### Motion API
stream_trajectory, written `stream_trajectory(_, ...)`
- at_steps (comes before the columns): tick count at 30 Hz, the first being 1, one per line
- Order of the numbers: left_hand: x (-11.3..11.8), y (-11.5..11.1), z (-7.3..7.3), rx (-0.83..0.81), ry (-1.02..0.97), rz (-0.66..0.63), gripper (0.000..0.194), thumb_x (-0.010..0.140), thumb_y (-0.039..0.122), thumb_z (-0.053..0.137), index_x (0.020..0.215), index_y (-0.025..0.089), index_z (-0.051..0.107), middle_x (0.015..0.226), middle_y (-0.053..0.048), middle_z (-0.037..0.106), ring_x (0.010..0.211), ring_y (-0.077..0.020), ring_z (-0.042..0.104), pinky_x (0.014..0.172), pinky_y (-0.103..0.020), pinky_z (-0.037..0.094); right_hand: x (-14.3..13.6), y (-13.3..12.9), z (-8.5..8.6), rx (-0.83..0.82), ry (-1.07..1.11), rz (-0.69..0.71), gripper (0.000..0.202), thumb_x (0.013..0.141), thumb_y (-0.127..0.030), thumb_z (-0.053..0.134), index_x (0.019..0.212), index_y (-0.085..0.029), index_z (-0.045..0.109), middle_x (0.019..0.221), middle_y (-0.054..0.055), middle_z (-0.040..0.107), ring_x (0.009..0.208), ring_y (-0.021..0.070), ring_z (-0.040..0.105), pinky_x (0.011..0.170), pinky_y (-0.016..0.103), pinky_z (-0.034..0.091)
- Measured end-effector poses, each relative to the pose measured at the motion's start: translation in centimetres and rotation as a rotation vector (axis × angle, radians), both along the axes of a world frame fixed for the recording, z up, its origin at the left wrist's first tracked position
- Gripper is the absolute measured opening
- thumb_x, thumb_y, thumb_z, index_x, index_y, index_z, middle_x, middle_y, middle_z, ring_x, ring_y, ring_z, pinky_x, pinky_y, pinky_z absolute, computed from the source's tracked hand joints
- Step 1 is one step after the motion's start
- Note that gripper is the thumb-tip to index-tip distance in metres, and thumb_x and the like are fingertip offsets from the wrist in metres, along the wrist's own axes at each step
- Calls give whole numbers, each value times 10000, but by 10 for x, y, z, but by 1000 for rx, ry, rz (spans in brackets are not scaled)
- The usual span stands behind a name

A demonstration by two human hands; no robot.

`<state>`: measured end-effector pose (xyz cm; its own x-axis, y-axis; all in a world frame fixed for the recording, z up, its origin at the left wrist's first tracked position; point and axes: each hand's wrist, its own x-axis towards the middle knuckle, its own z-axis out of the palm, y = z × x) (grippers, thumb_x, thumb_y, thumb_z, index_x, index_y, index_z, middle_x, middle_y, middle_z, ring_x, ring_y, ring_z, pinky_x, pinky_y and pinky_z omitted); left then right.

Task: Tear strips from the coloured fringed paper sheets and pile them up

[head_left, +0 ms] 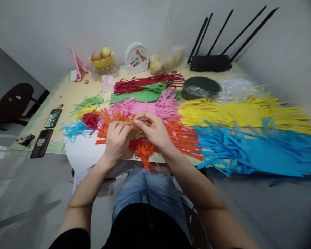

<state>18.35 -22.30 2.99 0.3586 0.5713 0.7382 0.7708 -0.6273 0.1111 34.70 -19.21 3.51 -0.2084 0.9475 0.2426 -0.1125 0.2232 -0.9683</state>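
My left hand [119, 137] is closed, its fingertips together beside my right hand [152, 131]. The right fingers are curled in a pinch, on something too small to make out. Both hands are over orange fringed strips [182, 136], and an orange bunch [143, 152] hangs just below them at the table's edge. Pink fringed strips [147, 108] lie behind the hands, with green [140, 97] and dark red ones [145, 82] farther back. Yellow [238, 112] and blue fringed strips [261, 154] spread to the right.
A dark bowl [201, 88] stands behind the yellow strips, beside white strands [238, 86]. The router [211, 63] is at the back. Two phones [41, 143] lie at left, near white paper [83, 148] and a small multicoloured pile [89, 119].
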Motion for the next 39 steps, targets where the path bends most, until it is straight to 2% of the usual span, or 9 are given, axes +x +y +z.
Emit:
stream_trajectory(7, 0, 17, 2, 7, 104, -11, 138, 982, 175, 521, 885, 185, 618, 923, -66, 718, 863, -212, 563, 785, -341, 432, -6, 14, -9, -88, 156, -45, 436, 784, -587, 725, 868, -208, 525, 588, -90, 402, 429, 46, 305, 397, 202, 222)
stream_trajectory(13, -9, 32, -14, -163, 231, -12, 214, 976, 159, 480, 849, 192, 649, 866, -90, 698, 841, -239, 554, 761, -372, 416, 44, 60, -4, -1, 211, -156, 441, 808, -604, 700, 909, -243, 469, 701, -66, 540, 384, 25, 321, 346, 190, 186)
stream_trajectory(18, -59, 31, -13, -369, 98, -172, 176, 965, 273, 529, 1020, 223, 689, 1023, -90, 718, 991, -228, 618, 889, -358, 464, 75, 67, -4, 220, 357, -390, 291, 905, -534, 620, 948, -286, 473, 654, -68, 421, 479, 73, 415, 439, 195, 360)
stream_trajectory(23, -158, 42, -19, -532, 106, 479, 182, 878, 240, 526, 830, 178, 690, 908, -158, 691, 983, -327, 627, 908, -457, 444, 45, 42, 1, 192, 334, -289, 259, 899, -483, 644, 926, -282, 482, 625, -66, 416, 503, 95, 419, 502, 230, 433)
stream_trajectory(26, -191, 44, -31, -589, 168, 578, 123, 786, 154, 552, 714, 166, 651, 837, -184, 659, 982, -380, 609, 885, -505, 427, 27, 31, 6, 160, 369, -229, 287, 879, -482, 671, 911, -273, 477, 615, -74, 421, 496, 88, 415, 505, 225, 429)
stream_trajectory(30, -205, 45, -31, -587, 147, 617, 83, 749, 162, 600, 685, 167, 653, 783, -150, 632, 935, -364, 609, 875, -503, 437, 22, 27, 8, 144, 390, -178, 321, 856, -490, 709, 916, -258, 496, 615, -76, 458, 496, 81, 431, 492, 215, 423)
stream_trajectory(34, -210, 49, -4, -468, -250, 587, 85, 749, 260, 693, 749, 175, 698, 839, -93, 656, 850, -256, 624, 817, -394, 491, 23, 27, 9, 143, 341, -171, 368, 846, -544, 705, 910, -254, 487, 602, -85, 453, 480, 75, 438, 477, 209, 417)
stream_trajectory(37, -200, 52, 20, -382, -796, 374, 106, 710, 250, 749, 765, 166, 715, 820, -50, 681, 769, -171, 624, 756, -303, 513, 19, 25, 12, 142, 256, -154, 408, 842, -605, 676, 910, -253, 480, 591, -86, 472, 457, 72, 429, 466, 211, 403)
stream_trajectory(39, -190, 55, 31, -379, -949, 262, 113, 681, 221, 773, 757, 160, 716, 841, -43, 697, 773, -140, 628, 766, -266, 520, 16, 21, 15, 142, 180, -111, 417, 838, -617, 673, 908, -243, 500, 577, -81, 496, 447, 71, 429, 460, 214, 388)
